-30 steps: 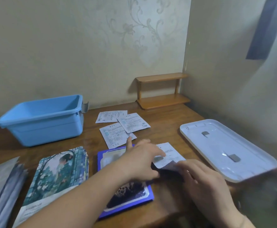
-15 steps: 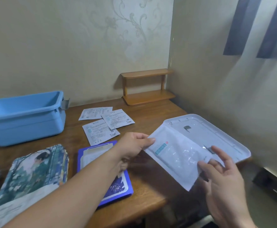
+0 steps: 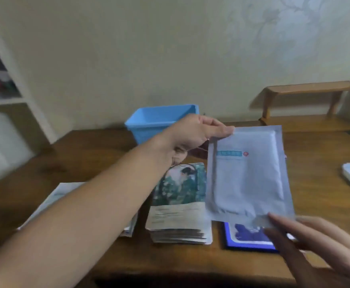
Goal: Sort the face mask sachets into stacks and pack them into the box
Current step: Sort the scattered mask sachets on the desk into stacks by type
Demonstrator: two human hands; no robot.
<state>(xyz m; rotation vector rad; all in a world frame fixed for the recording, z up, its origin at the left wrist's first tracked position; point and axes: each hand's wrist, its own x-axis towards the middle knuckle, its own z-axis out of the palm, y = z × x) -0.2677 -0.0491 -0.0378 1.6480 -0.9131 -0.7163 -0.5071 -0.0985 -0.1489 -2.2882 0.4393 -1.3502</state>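
While left hand (image 3: 199, 132) is pinching the white sachet (image 3: 246, 175) at its top-left corner, sachet is hanging below and right of the pinch, above desk (image 3: 315, 163). Right hand (image 3: 319, 244), fingers straight, is touching its lower-right corner. Green-print stack (image 3: 180, 204) is lying under grip; blue box (image 3: 159, 121) behind it.

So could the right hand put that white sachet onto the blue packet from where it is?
Probably yes: the right hand touches the white sachet directly above the blue packet, nothing between them.
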